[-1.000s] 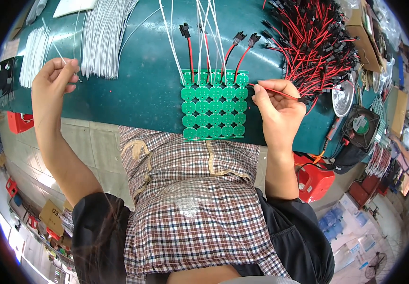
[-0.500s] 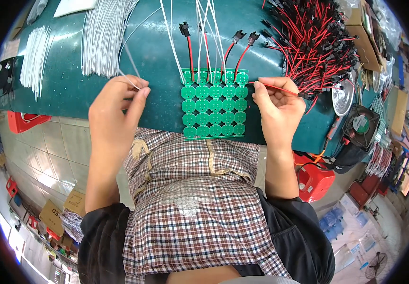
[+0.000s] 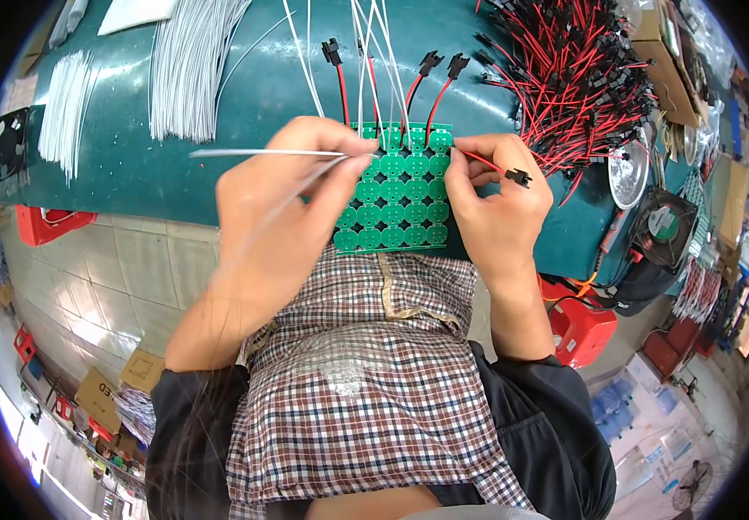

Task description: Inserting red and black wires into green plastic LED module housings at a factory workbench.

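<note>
A green panel of small round circuit boards (image 3: 405,191) lies at the table's near edge in front of me. My left hand (image 3: 292,195) is closed in a pinch on thin white wires (image 3: 262,152), its fingertips over the panel's upper left part. Against the panel's upper right edge, my right hand (image 3: 504,186) pinches a red-and-black lead with a black connector (image 3: 517,178). Similar leads (image 3: 440,91) and long white wires (image 3: 372,78) stretch away from the panel's far row. Fingers hide whether the held wire ends touch the boards.
Bundles of white wires (image 3: 188,78) lie at the far left of the green table (image 3: 279,95). At the right is a heap of red-and-black leads (image 3: 565,78), beside a metal dish (image 3: 627,178), a handled tool (image 3: 608,238) and a black fan (image 3: 658,227). Red stools stand below.
My left hand has moved right, carrying the white wires from beside the panel to over it. My right hand has shifted slightly left, and the connector it holds has tilted downward.
</note>
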The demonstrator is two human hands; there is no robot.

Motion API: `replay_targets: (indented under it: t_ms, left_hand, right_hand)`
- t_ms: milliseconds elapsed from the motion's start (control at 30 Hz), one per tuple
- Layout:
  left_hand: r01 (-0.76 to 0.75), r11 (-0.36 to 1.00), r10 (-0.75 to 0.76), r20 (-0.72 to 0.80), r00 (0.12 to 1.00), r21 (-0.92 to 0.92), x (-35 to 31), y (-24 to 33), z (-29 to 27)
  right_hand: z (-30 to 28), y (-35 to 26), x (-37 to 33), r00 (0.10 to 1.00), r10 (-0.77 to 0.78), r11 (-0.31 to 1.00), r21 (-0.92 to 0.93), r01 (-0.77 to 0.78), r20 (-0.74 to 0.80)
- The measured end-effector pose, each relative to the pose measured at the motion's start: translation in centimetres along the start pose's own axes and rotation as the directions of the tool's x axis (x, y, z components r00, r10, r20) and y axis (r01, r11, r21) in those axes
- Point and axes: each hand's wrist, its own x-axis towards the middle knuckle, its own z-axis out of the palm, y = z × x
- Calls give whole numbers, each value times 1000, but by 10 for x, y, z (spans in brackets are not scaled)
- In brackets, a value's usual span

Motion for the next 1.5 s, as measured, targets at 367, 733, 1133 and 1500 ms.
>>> replay_targets:
  t_ms: [367,733,1133,1500]
  left_hand:
    - [-309,905,316,25,949,293,15,-18,47]
    - [-371,835,391,36,920,406,16,-21,53]
    - [-356,823,387,22,922,442,15,-21,54]
    - [-422,761,474,22,880,493,15,-25,57]
  right_hand:
    - [0,4,5,991,124,985,109,-130,58]
    - [-1,12,6,997,36,987,152,-46,68]
    - [-20,13,11,995,96,983,152,-99,31]
    - [-36,22,15,992,125,987,109,-122,-16]
